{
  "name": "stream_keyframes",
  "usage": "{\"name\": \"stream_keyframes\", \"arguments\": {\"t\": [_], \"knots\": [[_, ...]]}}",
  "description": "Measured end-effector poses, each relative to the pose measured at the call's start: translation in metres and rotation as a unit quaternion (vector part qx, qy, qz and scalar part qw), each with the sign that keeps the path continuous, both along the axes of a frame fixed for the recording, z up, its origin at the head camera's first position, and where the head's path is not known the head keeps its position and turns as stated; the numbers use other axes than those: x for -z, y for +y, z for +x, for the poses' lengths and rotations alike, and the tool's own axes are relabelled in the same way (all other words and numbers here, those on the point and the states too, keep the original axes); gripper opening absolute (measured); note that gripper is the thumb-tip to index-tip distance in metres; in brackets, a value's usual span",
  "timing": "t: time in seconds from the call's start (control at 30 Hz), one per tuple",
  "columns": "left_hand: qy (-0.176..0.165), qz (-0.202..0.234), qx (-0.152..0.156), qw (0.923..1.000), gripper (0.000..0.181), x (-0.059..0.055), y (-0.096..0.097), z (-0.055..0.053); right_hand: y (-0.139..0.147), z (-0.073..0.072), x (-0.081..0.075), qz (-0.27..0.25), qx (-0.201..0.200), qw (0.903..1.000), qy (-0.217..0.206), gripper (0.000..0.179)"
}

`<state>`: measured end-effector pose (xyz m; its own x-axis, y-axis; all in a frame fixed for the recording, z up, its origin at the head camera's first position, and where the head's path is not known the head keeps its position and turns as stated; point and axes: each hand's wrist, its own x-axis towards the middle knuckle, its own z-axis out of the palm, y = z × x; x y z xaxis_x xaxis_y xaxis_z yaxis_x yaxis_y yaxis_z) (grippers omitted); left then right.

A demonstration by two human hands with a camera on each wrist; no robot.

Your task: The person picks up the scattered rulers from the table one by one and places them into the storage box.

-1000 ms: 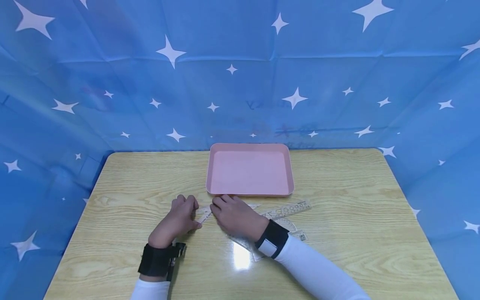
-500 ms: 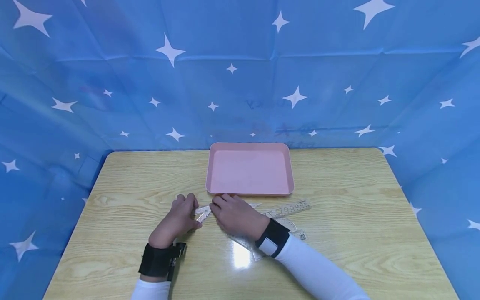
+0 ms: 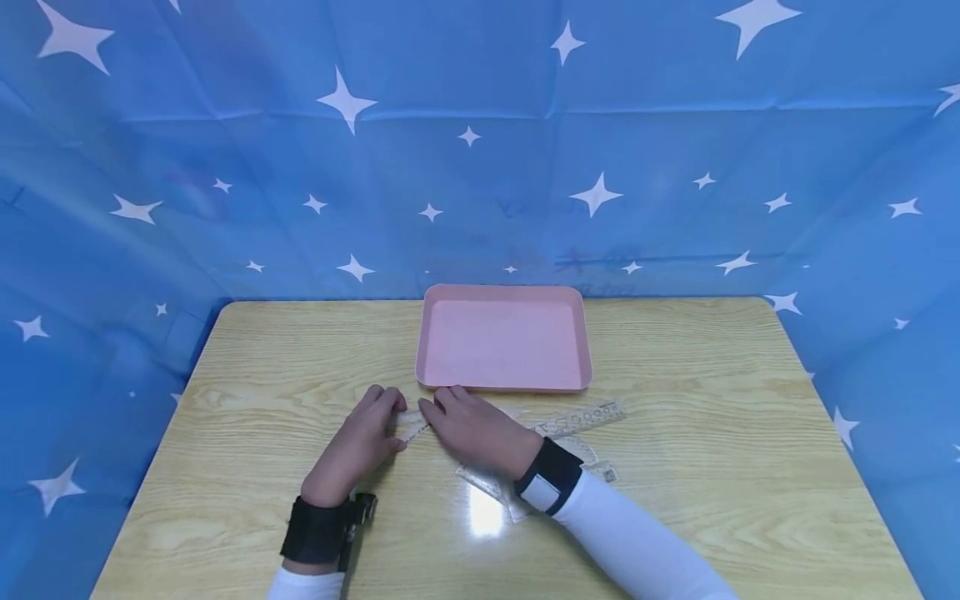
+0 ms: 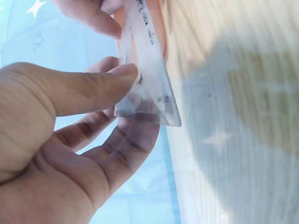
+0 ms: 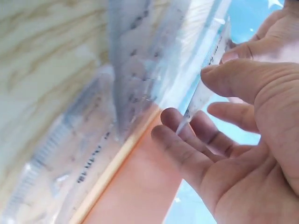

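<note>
Triangle ruler (image 4: 156, 79) position: above the counter (image 3: 712, 400), short of the pink tray (image 3: 502, 342), between both grips. The left grip (image 3: 363, 433) and right grip (image 3: 480, 433) pinch it toward opposite ends. Uneven finger pressure could let it slip or twist.

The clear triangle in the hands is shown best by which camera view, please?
The left wrist view: the clear triangle is large and broadly faces the camera, printing visible, though the left hand covers part. The head view shows a small part between the hands; the right wrist view shows it narrow, partly behind the right hand.
</note>
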<state>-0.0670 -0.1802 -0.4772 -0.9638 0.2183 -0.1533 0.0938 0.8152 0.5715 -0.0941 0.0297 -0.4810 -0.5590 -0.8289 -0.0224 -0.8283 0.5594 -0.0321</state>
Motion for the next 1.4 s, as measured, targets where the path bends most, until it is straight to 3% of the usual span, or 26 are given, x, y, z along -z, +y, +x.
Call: {"name": "stream_keyframes", "arguments": {"t": [0.37, 0.47, 0.7, 0.83, 0.93, 1.4], "knots": [[0.126, 0.023, -0.004, 0.9917, 0.032, -0.001, -0.004, 0.0, 0.003, 0.001, -0.002, -0.054, 0.014, 0.9968, -0.057, 0.045], [0.15, 0.027, -0.004, 0.9883, 0.032, -0.004, -0.005, 0.0, 0.004, 0.001, -0.004, -0.075, 0.01, 0.9961, -0.045, 0.044], [0.168, 0.054, 0.002, 0.9843, 0.032, -0.009, -0.003, 0.001, 0.007, 0.0, -0.009, -0.115, 0.01, 0.9933, -0.012, 0.038], [0.181, 0.068, 0.0, 0.9812, 0.03, -0.012, 0.001, 0.002, 0.01, -0.002, -0.01, -0.094, 0.002, 0.9935, 0.064, 0.042], [0.189, 0.08, -0.004, 0.9787, 0.029, -0.014, 0.005, 0.002, 0.013, -0.003, -0.012, -0.094, 0.008, 0.9912, 0.093, 0.045], [0.212, 0.108, -0.011, 0.9713, 0.029, -0.02, 0.022, 0.006, 0.03, -0.004, -0.02, -0.123, 0.021, 0.9842, 0.126, 0.036]]}}
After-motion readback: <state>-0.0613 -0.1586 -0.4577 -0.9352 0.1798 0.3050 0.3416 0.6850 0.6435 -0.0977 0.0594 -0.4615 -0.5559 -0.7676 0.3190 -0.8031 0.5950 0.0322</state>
